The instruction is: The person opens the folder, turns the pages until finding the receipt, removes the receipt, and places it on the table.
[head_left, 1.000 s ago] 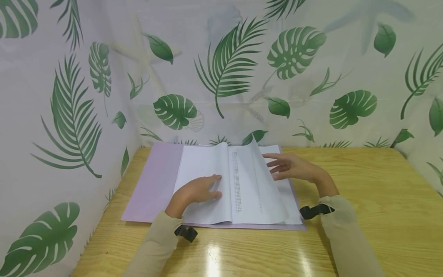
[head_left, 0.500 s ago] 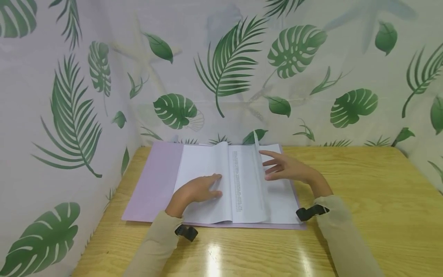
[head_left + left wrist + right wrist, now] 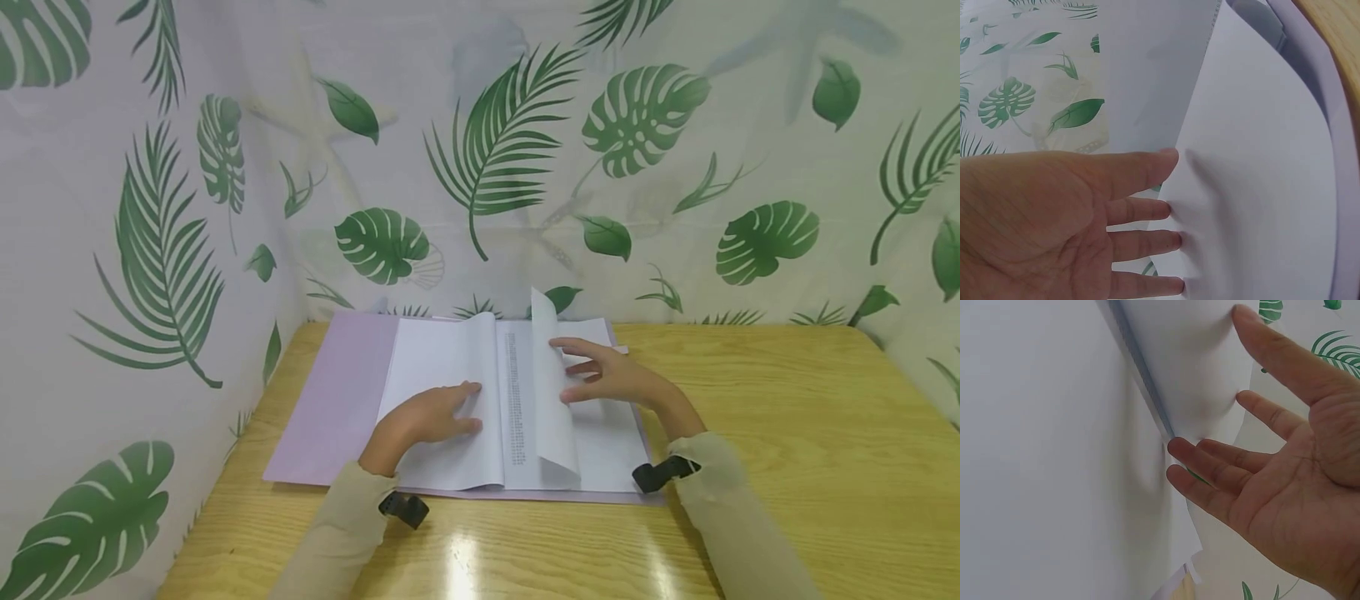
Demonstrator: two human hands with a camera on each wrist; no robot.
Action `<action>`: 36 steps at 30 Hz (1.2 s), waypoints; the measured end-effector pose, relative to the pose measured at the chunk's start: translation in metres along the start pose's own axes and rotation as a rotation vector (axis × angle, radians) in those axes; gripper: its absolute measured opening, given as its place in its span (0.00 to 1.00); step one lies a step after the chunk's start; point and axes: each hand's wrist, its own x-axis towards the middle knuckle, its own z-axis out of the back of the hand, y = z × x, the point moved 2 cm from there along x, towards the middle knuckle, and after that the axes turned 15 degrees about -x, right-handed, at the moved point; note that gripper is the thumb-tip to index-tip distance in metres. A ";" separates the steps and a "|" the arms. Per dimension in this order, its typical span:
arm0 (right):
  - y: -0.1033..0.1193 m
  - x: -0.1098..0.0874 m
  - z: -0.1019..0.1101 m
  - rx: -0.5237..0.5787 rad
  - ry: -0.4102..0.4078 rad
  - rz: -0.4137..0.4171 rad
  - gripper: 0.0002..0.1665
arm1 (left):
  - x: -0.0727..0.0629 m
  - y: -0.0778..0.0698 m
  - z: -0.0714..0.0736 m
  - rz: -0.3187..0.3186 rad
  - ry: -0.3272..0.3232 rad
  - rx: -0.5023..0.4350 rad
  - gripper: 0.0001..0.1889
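Observation:
A lilac folder (image 3: 337,392) lies spread on the table, with white sheets on both sides of its fold. On the left-hand sheets (image 3: 438,350) rests my left hand (image 3: 423,415), its fingers fairly straight; the left wrist view shows the fingertips touching the white sheet (image 3: 1260,162). A lifted page (image 3: 553,408) stands bent near the fold, and a column of small print (image 3: 516,400) shows left of it. My right hand (image 3: 615,375), fingers spread, touches this page from the right. In the right wrist view its thumb and fingertips meet the curved paper (image 3: 1191,356) without curling round it.
The wooden table (image 3: 787,433) extends to the right and front of the folder. Behind and to the left hangs a white cloth (image 3: 525,267) with green leaf prints. Black wrist straps (image 3: 663,473) sit over beige sleeves (image 3: 738,517).
The lifted page has swung leftward and now stands bent up nearer the fold. My right hand has moved left with it. My left hand stays in place.

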 end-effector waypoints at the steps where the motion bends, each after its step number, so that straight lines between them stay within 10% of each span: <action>1: 0.001 0.000 -0.001 -0.007 -0.002 -0.003 0.52 | 0.000 0.000 0.000 -0.001 0.000 0.001 0.34; 25: 0.024 0.012 -0.026 -0.083 -0.075 -0.014 0.52 | 0.003 -0.003 0.004 -0.094 -0.066 -0.002 0.29; 36: 0.031 0.013 -0.031 -0.136 -0.062 -0.062 0.55 | 0.004 -0.005 0.007 -0.171 -0.200 0.008 0.26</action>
